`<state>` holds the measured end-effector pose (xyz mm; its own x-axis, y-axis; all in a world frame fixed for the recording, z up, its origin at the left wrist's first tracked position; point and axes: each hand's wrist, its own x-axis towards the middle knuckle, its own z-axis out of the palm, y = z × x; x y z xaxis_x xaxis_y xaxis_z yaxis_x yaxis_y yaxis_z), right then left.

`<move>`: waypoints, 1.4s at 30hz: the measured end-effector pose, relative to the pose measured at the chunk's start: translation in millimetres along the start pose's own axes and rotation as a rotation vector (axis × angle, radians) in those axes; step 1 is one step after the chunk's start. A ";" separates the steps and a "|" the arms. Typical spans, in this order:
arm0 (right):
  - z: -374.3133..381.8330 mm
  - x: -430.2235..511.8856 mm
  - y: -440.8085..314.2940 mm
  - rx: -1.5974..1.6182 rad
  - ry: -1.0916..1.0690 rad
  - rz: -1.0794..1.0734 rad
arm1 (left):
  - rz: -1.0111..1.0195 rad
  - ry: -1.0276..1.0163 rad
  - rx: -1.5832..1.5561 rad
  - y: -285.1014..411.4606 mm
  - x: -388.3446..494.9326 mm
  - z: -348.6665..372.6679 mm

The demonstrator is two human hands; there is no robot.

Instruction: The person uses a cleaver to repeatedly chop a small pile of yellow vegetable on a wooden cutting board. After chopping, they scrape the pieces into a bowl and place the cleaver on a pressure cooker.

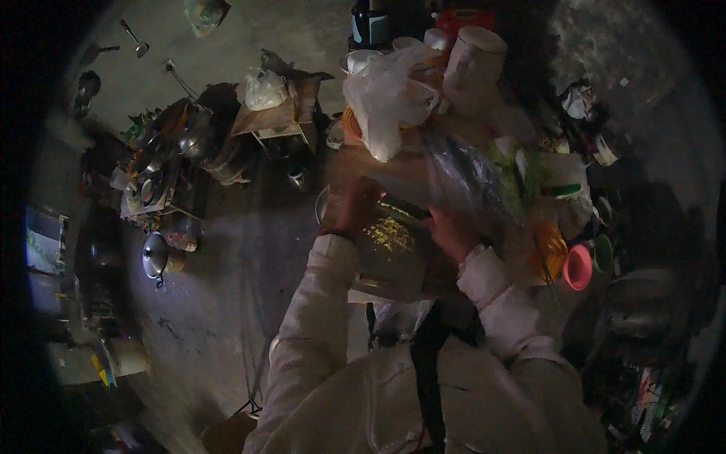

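Note:
On a cutting board (391,278) before me lies a heap of chopped yellowish food (391,234). A knife (401,207) with a dark blade spans the board just beyond the heap, with yellow bits along it. My right hand (454,230) is closed around its handle end at the board's right side. My left hand (358,207) rests at the board's left, by the other end of the blade; its fingers are dark and blurred, and whether they hold anything does not show.
Beyond the board are a white plastic bag (385,102) and a large pale container (475,62). Leafy greens (522,170) and clear plastic wrapping (465,164) lie to the right, near an orange basket (549,249) and a pink bowl (578,267). A lidded pan (154,255) stands far left.

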<state>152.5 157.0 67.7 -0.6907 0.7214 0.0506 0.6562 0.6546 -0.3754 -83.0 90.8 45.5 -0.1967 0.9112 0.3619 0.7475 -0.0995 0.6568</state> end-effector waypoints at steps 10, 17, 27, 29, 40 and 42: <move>-12.3 -9.0 -29.0 -0.039 -0.191 0.047 | -0.138 -0.083 0.060 24.4 -7.1 -19.4; 25.3 -33.0 -32.5 -0.210 0.159 -0.039 | -0.076 -0.146 -0.129 4.3 -10.0 -27.2; 16.1 -42.2 -67.6 -0.289 0.321 -0.193 | 0.015 -0.094 -0.375 -46.6 -26.3 2.7; 45.9 -47.4 -41.2 -0.125 0.128 -0.124 | -0.065 -0.217 -0.461 -43.6 -21.2 5.3; 40.4 -37.9 -65.0 -0.047 -0.063 -0.013 | -0.134 -0.201 -0.582 -58.1 -19.5 8.8; 20.3 -38.0 -84.3 -0.076 -0.141 -0.019 | -0.177 -0.195 -0.710 -62.8 -24.2 4.3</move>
<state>117.3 69.8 78.6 -0.7356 0.6732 -0.0749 0.6598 0.6872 -0.3038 -122.5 76.7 -7.4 -0.1105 0.9851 0.1316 0.1143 -0.1189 0.9863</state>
